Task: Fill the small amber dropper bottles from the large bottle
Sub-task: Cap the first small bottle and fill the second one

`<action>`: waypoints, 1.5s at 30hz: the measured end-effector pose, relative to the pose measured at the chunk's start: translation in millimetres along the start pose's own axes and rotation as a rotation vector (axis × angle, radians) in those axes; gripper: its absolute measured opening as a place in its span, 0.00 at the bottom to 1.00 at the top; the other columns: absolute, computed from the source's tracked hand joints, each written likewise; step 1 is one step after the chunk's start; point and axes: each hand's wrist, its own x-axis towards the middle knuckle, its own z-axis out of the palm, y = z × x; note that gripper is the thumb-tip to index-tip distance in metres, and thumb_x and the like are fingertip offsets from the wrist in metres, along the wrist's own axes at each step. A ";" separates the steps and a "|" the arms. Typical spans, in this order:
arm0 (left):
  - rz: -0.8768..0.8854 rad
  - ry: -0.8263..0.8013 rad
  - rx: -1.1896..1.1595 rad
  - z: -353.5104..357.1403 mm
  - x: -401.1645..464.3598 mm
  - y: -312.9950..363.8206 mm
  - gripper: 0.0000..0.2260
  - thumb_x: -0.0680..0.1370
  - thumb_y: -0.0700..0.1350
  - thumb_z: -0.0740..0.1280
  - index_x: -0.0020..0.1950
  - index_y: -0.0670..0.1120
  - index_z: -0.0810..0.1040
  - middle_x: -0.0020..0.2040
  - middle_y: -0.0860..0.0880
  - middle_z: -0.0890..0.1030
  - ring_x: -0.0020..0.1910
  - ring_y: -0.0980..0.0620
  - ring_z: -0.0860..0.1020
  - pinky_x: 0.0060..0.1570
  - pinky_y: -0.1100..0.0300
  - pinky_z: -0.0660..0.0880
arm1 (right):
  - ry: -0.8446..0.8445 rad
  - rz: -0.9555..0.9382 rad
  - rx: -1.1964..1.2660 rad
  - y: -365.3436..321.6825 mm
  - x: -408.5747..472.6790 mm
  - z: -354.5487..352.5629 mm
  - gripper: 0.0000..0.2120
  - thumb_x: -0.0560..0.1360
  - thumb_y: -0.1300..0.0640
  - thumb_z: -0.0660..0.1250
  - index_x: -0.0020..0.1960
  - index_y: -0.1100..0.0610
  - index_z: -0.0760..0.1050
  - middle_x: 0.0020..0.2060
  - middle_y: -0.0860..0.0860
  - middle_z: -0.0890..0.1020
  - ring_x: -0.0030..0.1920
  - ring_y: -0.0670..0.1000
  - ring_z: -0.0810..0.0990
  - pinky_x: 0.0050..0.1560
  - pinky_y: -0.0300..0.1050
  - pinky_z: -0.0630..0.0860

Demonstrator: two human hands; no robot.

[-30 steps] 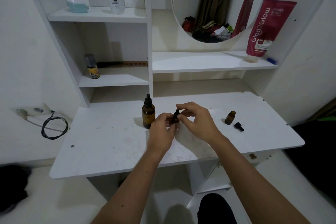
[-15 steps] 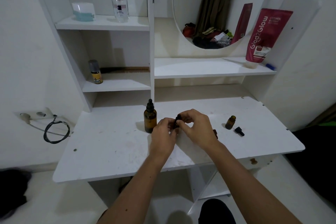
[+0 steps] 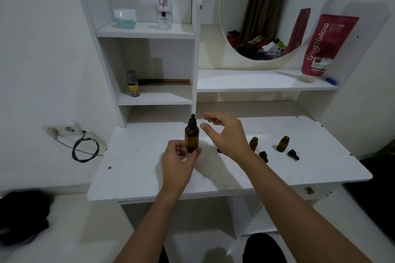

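While my left hand (image 3: 178,161) closes its fingers around the base of the large amber bottle (image 3: 192,136), that bottle stands upright on the white desk (image 3: 136,168), a little left of centre, with its black dropper cap still on. I can see my thumb and fingertips pressed to its lower part, so the grasp is firm there. My right hand (image 3: 226,132) hangs just beside the bottle's neck, to its right, with thumb and fingers spread apart and curled, holding nothing and not touching the cap. Behind my right wrist one small amber bottle (image 3: 253,143) stands uncapped, partly hidden by the arm, and a second small amber bottle (image 3: 283,144) stands farther right, also open at the top. A black dropper cap (image 3: 263,156) lies on the desk just in front of the first small bottle, and another dropper cap (image 3: 293,154) lies beside the second. Something small and dark sits under my right palm; I cannot tell what it is. On the shelf above to the right leans a red tube (image 3: 328,46), beside the round mirror (image 3: 271,13).
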 end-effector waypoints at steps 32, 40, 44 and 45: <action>-0.023 -0.103 0.128 9.2 27.5 -9.3 0.31 0.72 0.55 0.79 0.71 0.49 0.73 0.66 0.52 0.80 0.64 0.51 0.78 0.68 0.50 0.75 | 0.084 0.098 0.305 -42.8 39.0 -17.1 0.06 0.81 0.60 0.72 0.58 0.55 0.85 0.50 0.46 0.88 0.53 0.42 0.86 0.59 0.34 0.80; -0.046 0.094 0.022 23.1 -24.5 3.7 0.24 0.75 0.51 0.78 0.67 0.53 0.71 0.60 0.54 0.78 0.55 0.54 0.78 0.53 0.65 0.77 | 0.174 0.072 0.296 -26.4 15.8 -74.1 0.07 0.82 0.57 0.72 0.59 0.52 0.84 0.50 0.46 0.88 0.53 0.46 0.87 0.59 0.38 0.81; -0.050 -0.010 0.001 58.4 -51.0 20.1 0.17 0.77 0.51 0.75 0.61 0.55 0.72 0.53 0.56 0.80 0.49 0.57 0.79 0.45 0.68 0.77 | 0.205 0.124 0.276 -2.4 -7.1 -101.2 0.07 0.82 0.56 0.72 0.58 0.50 0.84 0.48 0.44 0.89 0.52 0.44 0.88 0.57 0.38 0.82; -0.041 -0.065 0.003 68.8 -55.6 24.1 0.16 0.77 0.51 0.75 0.61 0.55 0.73 0.53 0.56 0.80 0.49 0.57 0.79 0.47 0.66 0.79 | 0.212 0.136 0.269 3.4 -11.5 -107.9 0.07 0.82 0.57 0.72 0.58 0.50 0.84 0.47 0.45 0.89 0.52 0.44 0.88 0.58 0.39 0.82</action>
